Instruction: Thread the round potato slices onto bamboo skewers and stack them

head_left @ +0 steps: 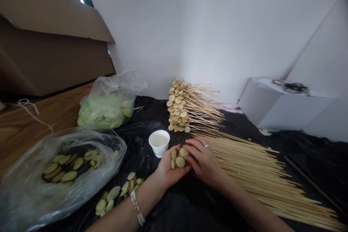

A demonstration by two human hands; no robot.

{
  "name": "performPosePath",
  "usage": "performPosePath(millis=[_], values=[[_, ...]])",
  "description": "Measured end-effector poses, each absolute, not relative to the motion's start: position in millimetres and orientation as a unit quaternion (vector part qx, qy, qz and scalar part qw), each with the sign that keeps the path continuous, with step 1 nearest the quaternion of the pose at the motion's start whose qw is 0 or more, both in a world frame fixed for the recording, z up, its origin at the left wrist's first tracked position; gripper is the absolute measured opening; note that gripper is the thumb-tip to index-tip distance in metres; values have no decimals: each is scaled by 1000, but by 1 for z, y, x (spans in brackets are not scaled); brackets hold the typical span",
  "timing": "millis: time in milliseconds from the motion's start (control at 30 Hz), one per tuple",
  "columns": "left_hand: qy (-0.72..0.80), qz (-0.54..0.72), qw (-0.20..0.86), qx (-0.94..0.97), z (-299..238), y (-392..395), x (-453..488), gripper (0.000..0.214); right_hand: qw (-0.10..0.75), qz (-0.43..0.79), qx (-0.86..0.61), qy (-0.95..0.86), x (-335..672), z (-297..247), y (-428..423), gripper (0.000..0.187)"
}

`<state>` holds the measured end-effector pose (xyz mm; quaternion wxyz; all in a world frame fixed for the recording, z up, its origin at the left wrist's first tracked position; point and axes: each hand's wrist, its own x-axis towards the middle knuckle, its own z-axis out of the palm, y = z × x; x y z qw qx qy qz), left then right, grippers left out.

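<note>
A: Cupping a few potato slices in the left hand, palm up; the right hand lies over them, fingertips pinching one slice. No skewer visible in either hand.

B: Position?

A: Mid-worktop on the black sheet, just beside the white cup. Loose bamboo skewers fan toward the right edge; finished skewers are stacked at the back by the wall.

B: Step?

A: Likely sorting slices for threading. Next calls for taking up a stick and piercing each slice through its middle.

B: Supply?

A: More slices in the clear bag at the left edge; greens bag behind.
</note>
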<state>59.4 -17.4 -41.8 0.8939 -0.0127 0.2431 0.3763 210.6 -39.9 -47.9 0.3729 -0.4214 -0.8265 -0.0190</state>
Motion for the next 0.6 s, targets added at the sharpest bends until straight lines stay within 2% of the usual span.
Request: performPosePath(millis=[167,333,500,600], values=[[235,365,900,-32,-41,-17,59,15,421,2,-426,-801,211,-51,-35,23],[210,353,912,-16,-38,-18,59,20,477,47,-451,-753,215,-44,-34,29],[223,361,905,-5,-38,-16,59,19,452,52,-429,-781,214,-39,-38,16],[225,364,904,5,-39,-16,59,17,423,35,-408,-808,212,-41,-40,19]])
